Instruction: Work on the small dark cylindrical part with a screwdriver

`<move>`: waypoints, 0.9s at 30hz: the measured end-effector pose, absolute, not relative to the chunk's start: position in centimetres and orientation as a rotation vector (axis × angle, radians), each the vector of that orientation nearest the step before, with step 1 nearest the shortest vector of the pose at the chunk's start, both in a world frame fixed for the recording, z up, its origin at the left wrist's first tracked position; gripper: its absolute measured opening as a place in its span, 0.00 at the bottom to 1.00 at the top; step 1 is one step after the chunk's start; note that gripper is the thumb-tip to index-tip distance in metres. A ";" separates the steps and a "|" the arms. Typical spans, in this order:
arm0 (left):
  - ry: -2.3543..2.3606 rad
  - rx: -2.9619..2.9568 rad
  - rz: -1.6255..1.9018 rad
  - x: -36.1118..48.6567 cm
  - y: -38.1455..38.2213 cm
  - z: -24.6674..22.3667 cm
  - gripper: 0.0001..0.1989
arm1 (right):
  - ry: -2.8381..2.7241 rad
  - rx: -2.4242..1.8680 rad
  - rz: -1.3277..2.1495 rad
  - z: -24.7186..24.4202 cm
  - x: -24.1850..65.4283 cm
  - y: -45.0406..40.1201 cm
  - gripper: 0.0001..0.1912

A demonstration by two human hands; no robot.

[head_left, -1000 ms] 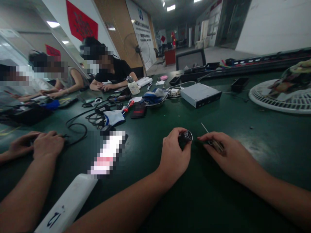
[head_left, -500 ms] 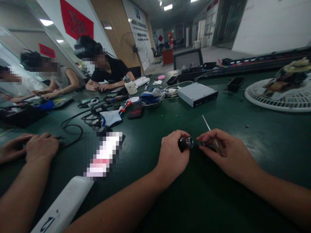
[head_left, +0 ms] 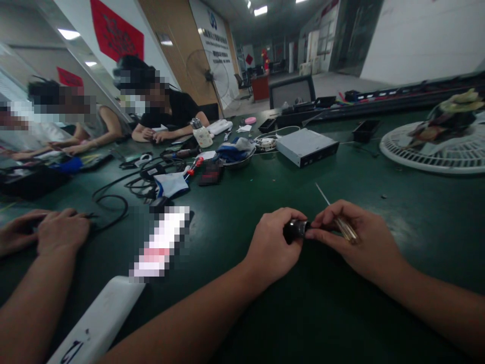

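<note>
We've got a shiny black cylindrical fitting (head_left: 296,230) at 12 o'clock on a dark green bench mat (head_left: 341,323), a red wall banner (head_left: 116,35) at 11, and a white round slotted grille (head_left: 417,162) at 2.

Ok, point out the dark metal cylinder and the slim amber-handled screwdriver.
dark metal cylinder (head_left: 296,230), head view, on its side between the hands.
slim amber-handled screwdriver (head_left: 349,231), head view, on its handle.

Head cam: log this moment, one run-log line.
left hand: grips dark metal cylinder | right hand: holds slim tool, touches cylinder
</note>
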State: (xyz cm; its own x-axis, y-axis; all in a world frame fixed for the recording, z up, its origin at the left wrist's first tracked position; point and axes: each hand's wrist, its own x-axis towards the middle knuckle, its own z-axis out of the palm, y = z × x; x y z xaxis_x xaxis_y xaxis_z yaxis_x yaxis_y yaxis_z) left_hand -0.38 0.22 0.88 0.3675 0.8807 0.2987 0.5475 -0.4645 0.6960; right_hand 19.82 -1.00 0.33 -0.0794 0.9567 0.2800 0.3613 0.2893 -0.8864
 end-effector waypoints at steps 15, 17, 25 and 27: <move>1.190 2.187 0.914 -0.5 0.2 0.9 0.14 | -1.620 -1.235 0.777 0.6 19.7 -1.4 0.12; 1.171 2.211 0.909 -0.5 0.2 0.9 0.13 | -1.632 -1.254 0.758 0.6 19.6 -1.3 0.12; 1.158 2.217 0.906 -0.8 0.1 0.9 0.13 | -1.680 -1.363 0.716 0.5 19.2 -1.0 0.10; 1.202 2.192 0.921 -0.7 0.0 1.0 0.13 | -1.646 -1.351 0.719 0.7 19.1 -1.1 0.09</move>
State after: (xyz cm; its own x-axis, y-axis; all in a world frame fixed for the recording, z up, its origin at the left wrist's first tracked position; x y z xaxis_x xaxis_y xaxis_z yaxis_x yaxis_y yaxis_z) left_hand -0.70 -0.02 1.04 0.3897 0.8598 0.3299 0.5420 -0.5037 0.6727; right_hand 19.14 -1.07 0.68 -0.0391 0.9653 0.2583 0.4666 0.2462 -0.8495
